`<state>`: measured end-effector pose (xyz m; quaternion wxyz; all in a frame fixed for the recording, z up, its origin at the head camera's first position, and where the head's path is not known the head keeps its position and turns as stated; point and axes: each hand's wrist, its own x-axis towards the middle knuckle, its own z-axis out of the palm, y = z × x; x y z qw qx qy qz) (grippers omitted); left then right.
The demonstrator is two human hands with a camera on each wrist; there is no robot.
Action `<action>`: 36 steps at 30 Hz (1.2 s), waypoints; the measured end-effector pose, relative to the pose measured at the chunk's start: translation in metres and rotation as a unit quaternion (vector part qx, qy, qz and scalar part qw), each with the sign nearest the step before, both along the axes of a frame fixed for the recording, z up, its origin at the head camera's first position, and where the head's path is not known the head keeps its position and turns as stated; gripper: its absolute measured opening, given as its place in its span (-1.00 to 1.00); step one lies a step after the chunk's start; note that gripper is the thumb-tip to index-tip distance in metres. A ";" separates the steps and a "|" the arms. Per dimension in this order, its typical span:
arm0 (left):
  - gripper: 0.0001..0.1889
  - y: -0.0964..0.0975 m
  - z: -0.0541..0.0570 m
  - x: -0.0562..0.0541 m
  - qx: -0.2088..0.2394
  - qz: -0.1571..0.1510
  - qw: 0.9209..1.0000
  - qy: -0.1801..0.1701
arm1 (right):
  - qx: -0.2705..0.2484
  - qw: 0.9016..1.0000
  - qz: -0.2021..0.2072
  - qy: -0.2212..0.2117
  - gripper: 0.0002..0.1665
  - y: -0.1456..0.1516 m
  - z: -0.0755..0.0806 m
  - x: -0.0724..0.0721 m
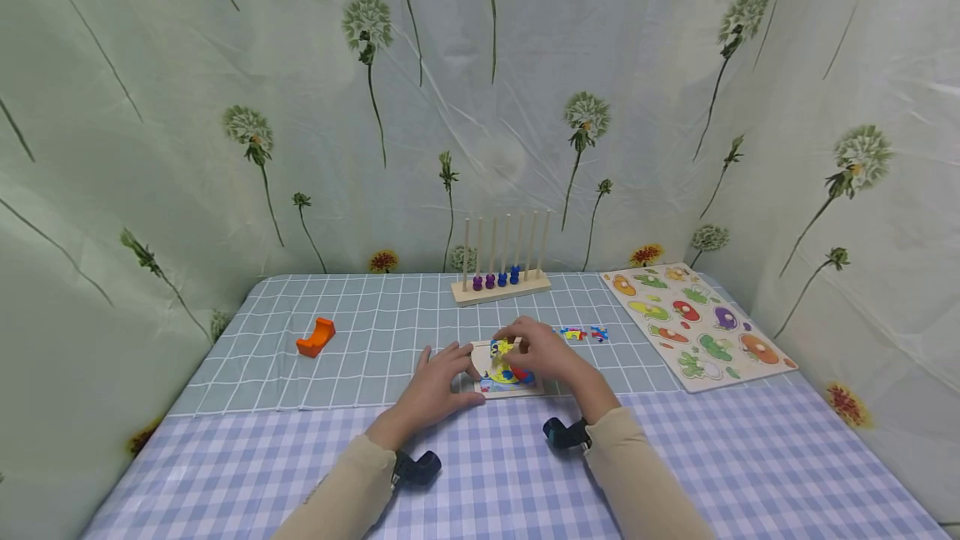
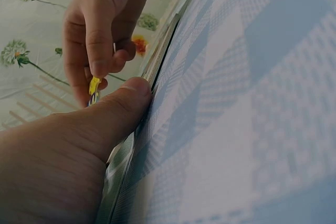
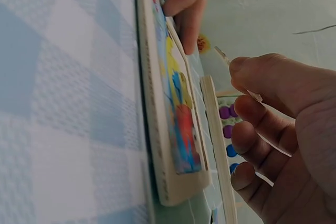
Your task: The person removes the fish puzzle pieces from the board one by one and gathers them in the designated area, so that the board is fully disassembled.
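Observation:
A small wooden jigsaw board (image 1: 517, 393) with a colourful picture lies on the table in front of me. My left hand (image 1: 437, 383) rests at its left side, fingers loosely extended and thumb by the near edge. Over the board, my right hand (image 1: 546, 348) pinches a yellow jigsaw piece (image 2: 95, 84) between thumb and fingertips. From the right wrist view, that piece (image 3: 221, 55) shows only its thin edge, raised above the board. Yellow, red and blue pieces (image 3: 184, 124) fill part of the wooden frame.
Loose jigsaw pieces (image 1: 574, 333) lie beyond the right hand. Behind the board stands a wooden peg rack (image 1: 480, 297) with purple and blue beads. A vegetable puzzle board (image 1: 701, 330) lies at right, an orange curved block (image 1: 316, 337) at left. A flowered curtain (image 1: 495, 107) backs the table.

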<state>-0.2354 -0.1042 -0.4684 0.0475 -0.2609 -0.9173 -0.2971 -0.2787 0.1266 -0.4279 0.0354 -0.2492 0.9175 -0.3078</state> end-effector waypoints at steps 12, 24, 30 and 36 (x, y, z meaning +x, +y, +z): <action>-0.73 0.001 -0.002 -0.001 -0.018 0.013 1.000 -0.007 | -0.010 0.999 -0.046 0.003 -0.61 0.013 0.004 -0.004; -0.73 0.001 -0.004 -0.002 -0.017 0.015 1.000 -0.008 | -0.006 0.996 -0.083 0.017 -0.62 0.025 0.010 -0.004; -0.73 0.001 -0.003 -0.001 -0.013 0.014 1.000 -0.008 | 0.003 0.995 -0.101 0.026 -0.62 0.030 0.010 -0.008; -0.73 0.001 -0.003 0.000 -0.013 0.015 1.000 -0.009 | -0.005 0.994 -0.099 0.035 -0.62 0.035 0.011 -0.008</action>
